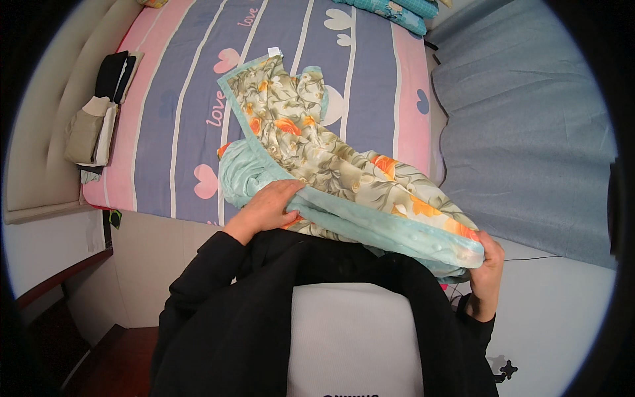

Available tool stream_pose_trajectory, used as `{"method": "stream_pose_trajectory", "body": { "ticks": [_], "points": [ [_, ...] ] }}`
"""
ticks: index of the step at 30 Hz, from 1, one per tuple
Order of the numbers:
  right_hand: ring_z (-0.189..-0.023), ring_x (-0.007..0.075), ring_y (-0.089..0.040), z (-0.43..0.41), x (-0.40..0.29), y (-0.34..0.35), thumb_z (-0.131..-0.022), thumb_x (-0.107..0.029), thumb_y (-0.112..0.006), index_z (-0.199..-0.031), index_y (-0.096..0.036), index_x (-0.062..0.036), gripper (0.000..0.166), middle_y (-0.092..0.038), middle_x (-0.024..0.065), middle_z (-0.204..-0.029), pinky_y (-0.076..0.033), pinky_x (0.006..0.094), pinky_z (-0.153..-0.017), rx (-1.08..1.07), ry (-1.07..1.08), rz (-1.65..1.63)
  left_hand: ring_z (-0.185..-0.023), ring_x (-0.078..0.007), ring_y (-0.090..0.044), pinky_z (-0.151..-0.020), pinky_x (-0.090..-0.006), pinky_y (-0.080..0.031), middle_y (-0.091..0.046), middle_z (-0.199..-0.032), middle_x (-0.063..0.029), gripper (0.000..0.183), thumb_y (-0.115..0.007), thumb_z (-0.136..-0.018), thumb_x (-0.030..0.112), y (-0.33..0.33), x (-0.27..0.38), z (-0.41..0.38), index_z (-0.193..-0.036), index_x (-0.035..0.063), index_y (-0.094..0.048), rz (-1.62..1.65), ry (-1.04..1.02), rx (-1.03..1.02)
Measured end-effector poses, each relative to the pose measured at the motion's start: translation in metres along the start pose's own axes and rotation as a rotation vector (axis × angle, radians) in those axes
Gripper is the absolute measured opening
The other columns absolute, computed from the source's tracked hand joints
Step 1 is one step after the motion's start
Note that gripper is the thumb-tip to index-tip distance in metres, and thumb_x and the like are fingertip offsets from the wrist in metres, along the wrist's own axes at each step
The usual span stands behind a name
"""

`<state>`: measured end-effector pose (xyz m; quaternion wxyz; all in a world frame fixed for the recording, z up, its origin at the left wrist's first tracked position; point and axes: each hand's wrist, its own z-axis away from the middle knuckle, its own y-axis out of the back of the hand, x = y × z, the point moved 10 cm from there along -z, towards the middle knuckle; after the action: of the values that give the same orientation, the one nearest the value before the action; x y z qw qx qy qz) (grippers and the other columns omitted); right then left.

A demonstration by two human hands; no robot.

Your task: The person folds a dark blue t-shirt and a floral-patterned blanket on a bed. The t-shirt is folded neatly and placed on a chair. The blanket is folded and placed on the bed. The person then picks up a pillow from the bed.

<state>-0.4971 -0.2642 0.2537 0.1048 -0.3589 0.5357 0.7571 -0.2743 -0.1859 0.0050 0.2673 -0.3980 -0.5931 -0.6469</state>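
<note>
A floral garment or cloth with orange roses and a light green border (pixel 342 171) lies partly on the bed and stretches across my lap to the right. My left hand (pixel 268 206) rests on its pale green edge, fingers bent over the folds, beside a bunched light green part. At the far right, my right hand (pixel 488 258) grips the end of the folded green band, thumb and fingers around it. A small white tag shows at the cloth's far corner. Some layers underneath are hidden.
The bed (pixel 188 124) has a striped sheet with hearts. Folded clothes (pixel 92 131) are stacked by the padded headboard (pixel 37 124) at left. Rolled turquoise bedding (pixel 392 15) lies at the far right corner. A blue-grey curtain (pixel 521 124) hangs on the right.
</note>
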Motion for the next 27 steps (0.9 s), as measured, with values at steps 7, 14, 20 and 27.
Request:
{"method": "stream_pose_trajectory", "body": {
  "ticks": [7,14,20,27],
  "points": [
    [-0.057,0.0104,-0.046,0.004,0.002,0.0,-0.069,-0.008,-0.053,-0.074,-0.052,0.0029,0.012,-0.053,0.0048,-0.063,-0.037,0.0226,-0.053,-0.001,0.01,0.018,-0.105,-0.0312,-0.045,-0.091,-0.0366,-0.036,-0.048,-0.114,-0.0151,0.054,-0.06,-0.065,0.014,-0.003,0.006,-0.006,-0.115,0.0038,-0.043,-0.031,-0.043,0.068],
    [-0.056,0.0105,-0.048,0.005,0.003,-0.003,-0.069,-0.008,-0.053,-0.075,-0.053,0.0033,0.012,-0.054,0.0055,-0.064,-0.037,0.0226,-0.053,-0.015,0.036,-0.017,-0.102,-0.0303,-0.047,-0.09,-0.0361,-0.036,-0.05,-0.111,-0.0137,0.053,-0.06,-0.064,0.009,-0.001,0.007,-0.012,-0.114,0.0051,-0.044,-0.019,-0.056,0.124],
    [-0.052,0.013,-0.049,0.007,0.004,-0.001,-0.069,-0.006,-0.054,-0.077,-0.054,0.0039,0.013,-0.053,0.0072,-0.061,-0.038,0.0232,-0.051,0.003,0.066,-0.006,-0.084,-0.0277,-0.053,-0.075,-0.035,-0.043,-0.057,-0.086,-0.0084,0.028,-0.06,-0.065,0.01,-0.011,0.003,-0.022,-0.093,0.0068,-0.056,-0.038,-0.152,0.096],
    [-0.058,0.0092,-0.048,0.003,0.025,0.0,-0.069,-0.005,-0.053,-0.081,-0.054,0.005,0.016,-0.053,0.006,-0.063,-0.039,0.0221,-0.055,0.04,-0.01,-0.046,-0.078,-0.0289,-0.055,-0.067,-0.0352,-0.045,-0.058,-0.08,-0.0122,0.019,-0.055,-0.068,0.004,-0.013,-0.021,-0.019,-0.086,0.0059,-0.058,-0.052,-0.059,0.057]
  ]
}}
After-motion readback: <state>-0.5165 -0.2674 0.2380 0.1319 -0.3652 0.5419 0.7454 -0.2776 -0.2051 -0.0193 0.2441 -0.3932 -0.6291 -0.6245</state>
